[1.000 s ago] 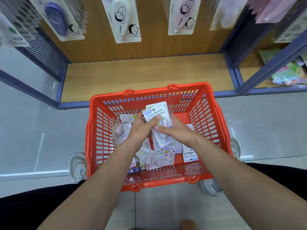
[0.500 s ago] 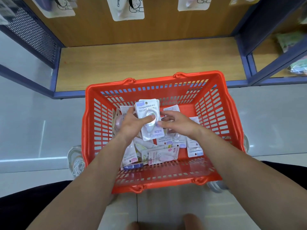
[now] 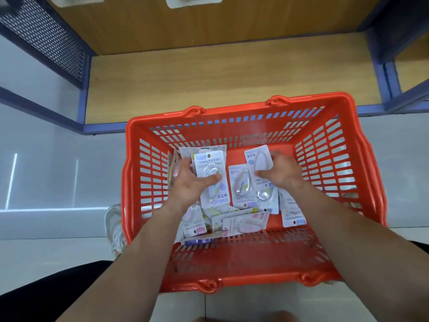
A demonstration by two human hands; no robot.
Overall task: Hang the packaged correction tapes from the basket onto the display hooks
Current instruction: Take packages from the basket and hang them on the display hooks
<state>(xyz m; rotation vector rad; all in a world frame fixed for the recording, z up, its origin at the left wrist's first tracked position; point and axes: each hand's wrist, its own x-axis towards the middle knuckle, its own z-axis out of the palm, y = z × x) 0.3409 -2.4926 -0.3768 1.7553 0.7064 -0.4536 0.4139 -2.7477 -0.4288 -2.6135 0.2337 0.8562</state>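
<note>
An orange basket (image 3: pixel 329 163) sits on the floor below me, with several packaged correction tapes lying on its bottom. My left hand (image 3: pixel 188 182) grips a small stack of white packs (image 3: pixel 212 168), thumb across the front. My right hand (image 3: pixel 282 169) pinches another pack (image 3: pixel 258 159) at the right side of the basket, lifting its upper end. More packs (image 3: pixel 241 189) lie between and under my hands. Only the bottom edges of two hanging packs (image 3: pixel 193 2) show at the top of the view; the hooks themselves are out of sight.
A wooden shelf base (image 3: pixel 209 82) with blue metal framing (image 3: pixel 392 82) lies just beyond the basket. A perforated blue panel (image 3: pixel 44 40) stands at the left. My white shoe (image 3: pixel 115 226) shows beside the basket on the grey tiled floor.
My view has tilted down toward the basket. My right hand left the stack and moved right, taking hold of another pack. My left hand keeps its stack.
</note>
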